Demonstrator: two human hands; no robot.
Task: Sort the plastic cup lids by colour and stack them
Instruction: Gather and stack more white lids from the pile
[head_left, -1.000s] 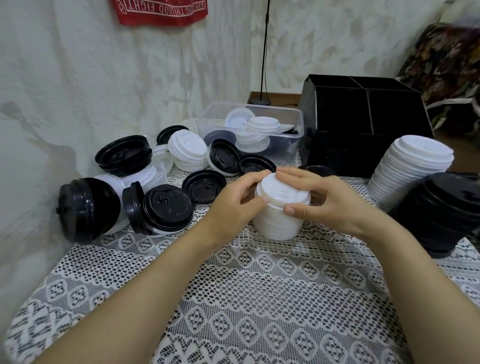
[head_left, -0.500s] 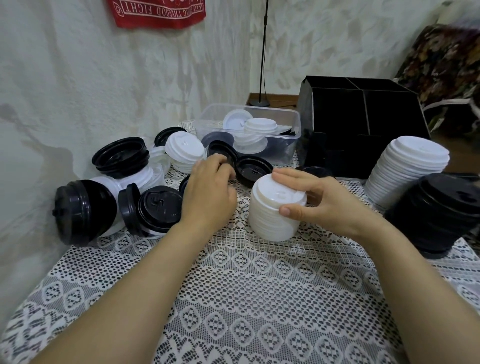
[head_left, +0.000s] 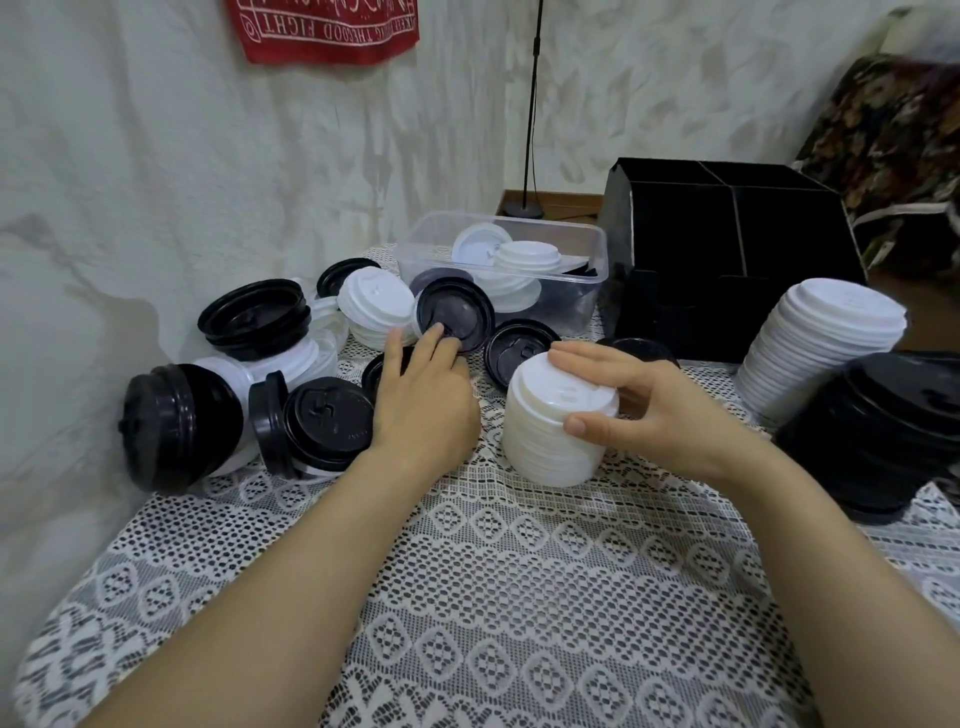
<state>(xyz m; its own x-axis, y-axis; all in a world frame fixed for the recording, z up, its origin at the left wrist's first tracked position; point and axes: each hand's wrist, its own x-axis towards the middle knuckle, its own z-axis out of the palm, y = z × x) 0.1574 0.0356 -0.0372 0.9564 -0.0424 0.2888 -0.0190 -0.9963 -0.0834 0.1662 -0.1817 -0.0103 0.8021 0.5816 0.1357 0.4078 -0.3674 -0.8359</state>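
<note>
A red cloth (head_left: 322, 31) hangs on the wall, its top edge cut off. It carries white capital lettering. The words "GOOD" and "FIGHT" can be made out; the remaining letters are too blurred to read.

2 arms come in from the lower edge, both bare right up to where the picture cuts them off. The left forearm (head_left: 260, 597) and the right forearm (head_left: 852, 571) are slim and smooth, with bare wrists. The left hand (head_left: 421, 410) and the right hand (head_left: 660, 421) have slender fingers. The right hand's thumbnail (head_left: 575, 426) is short, rounded and plain.
</note>
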